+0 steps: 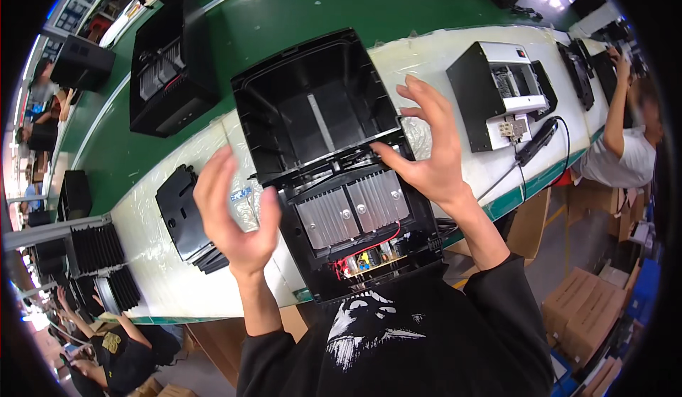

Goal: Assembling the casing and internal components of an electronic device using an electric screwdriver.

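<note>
**One Black Case Lies Between Spread Hands**

The black case [284, 127] sits hollow side up just above the frame's centre, silver fins [323, 223] and red wires [344, 263] below it. Left of centre, the left hand [238, 219] is spread wide; right of centre, so is the right hand [435, 155], thumb near the case's lower rim. I can't tell whether either touches it.

no text is readable; the blue marking [241, 194] is blurred.
</note>
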Demonstrator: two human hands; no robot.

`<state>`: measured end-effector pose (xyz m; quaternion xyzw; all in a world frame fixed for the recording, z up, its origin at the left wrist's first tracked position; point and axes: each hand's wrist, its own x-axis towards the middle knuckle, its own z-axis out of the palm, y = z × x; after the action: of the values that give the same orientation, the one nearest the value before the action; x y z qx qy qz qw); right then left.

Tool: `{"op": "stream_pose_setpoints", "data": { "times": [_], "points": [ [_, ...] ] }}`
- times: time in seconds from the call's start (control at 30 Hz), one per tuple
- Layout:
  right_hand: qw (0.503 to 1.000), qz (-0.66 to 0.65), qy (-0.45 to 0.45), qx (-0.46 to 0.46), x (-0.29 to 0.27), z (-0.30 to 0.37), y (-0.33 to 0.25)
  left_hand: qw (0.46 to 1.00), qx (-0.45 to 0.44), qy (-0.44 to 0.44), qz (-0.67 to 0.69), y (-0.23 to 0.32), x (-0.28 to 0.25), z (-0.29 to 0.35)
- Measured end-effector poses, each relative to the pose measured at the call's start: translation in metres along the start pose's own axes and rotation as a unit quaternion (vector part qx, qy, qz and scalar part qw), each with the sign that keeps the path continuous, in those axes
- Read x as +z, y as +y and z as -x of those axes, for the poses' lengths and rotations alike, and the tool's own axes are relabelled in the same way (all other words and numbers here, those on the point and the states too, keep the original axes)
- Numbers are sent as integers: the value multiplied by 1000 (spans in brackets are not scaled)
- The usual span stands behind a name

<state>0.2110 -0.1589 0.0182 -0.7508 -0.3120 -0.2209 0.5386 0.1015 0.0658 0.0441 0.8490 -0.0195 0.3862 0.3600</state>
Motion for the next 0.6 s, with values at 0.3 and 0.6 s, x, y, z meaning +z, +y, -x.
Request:
{"op": "stream_pose_setpoints", "data": {
  "times": [0.3, 0.6],
  "points": [
    [980, 160, -118, -23, 0, -6, 7, 978, 8, -195, -72, 6, 44, -11],
    [991, 90, -64, 74, -28, 5, 1, 966, -9, -248, -65, 0, 48, -11]
  ]
}}
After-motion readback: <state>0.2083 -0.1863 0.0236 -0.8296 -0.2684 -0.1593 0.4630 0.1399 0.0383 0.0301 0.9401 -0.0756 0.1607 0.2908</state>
